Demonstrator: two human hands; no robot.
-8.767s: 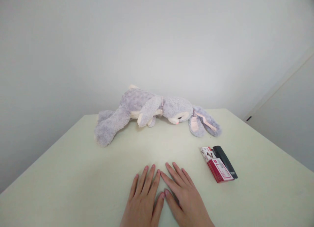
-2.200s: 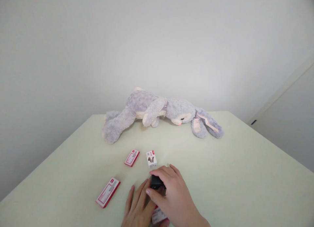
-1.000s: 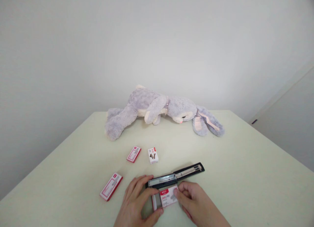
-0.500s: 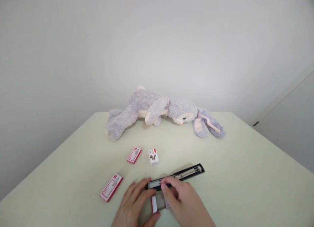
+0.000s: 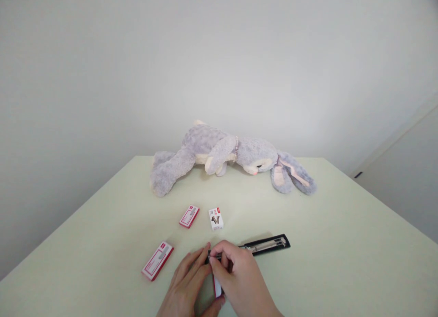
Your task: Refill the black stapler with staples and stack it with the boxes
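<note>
A black stapler [image 5: 268, 245] lies flipped open on the pale table [image 5: 342, 253], its metal channel facing up. My right hand [image 5: 239, 280] covers the stapler's left end, thumb and forefinger pinched on a small grey strip of staples. My left hand [image 5: 186, 285] lies beside it, fingers by the same end and thumb under an open red-and-white staple box [image 5: 216, 288], which is mostly hidden by both hands.
A flat red staple box [image 5: 158, 261] lies left of my hands. Farther back are a smaller red box [image 5: 189, 216] and a small white box [image 5: 216, 218]. A grey plush rabbit [image 5: 222, 153] lies on its side at the table's far edge, by the wall.
My right hand has come off the staple box and gone up to the stapler's left end, fingers now pinched. The box is more covered. The stapler, other boxes and rabbit stay put.
</note>
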